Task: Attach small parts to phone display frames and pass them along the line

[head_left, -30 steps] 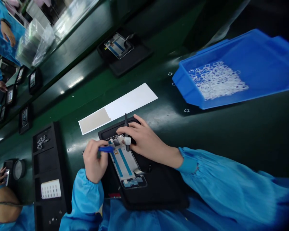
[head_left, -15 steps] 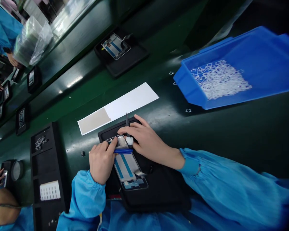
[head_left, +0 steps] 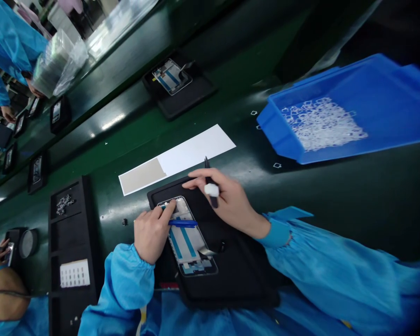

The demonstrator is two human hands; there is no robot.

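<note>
My left hand [head_left: 152, 233] is closed round a slim blue tool [head_left: 183, 224], which lies across an opened phone [head_left: 187, 240]. Its index fingertip presses near the phone's upper end. The phone has a silvery plate with two blue strips, and a dark flex cable [head_left: 215, 250] sticks out at its right side. It lies on a black tray [head_left: 238, 275]. Above the tray's upper right, apart from the phone, my right hand [head_left: 231, 196] grips black tweezers [head_left: 207, 164], tip pointing away. A white piece [head_left: 212, 190] sits around their shaft.
A white card [head_left: 196, 147] lies beyond the tray. At right, a blue bin [head_left: 388, 102] holds many small white frames. On the left stands a black compartment tray [head_left: 70, 233]. Another opened phone [head_left: 171, 77] rests on a tray farther back. Co-workers' hands [head_left: 9, 113] show far left.
My right hand has lifted away from the phone's upper end, up and to the right, with the tweezers. My left hand stays on the phone. The view has shifted slightly.
</note>
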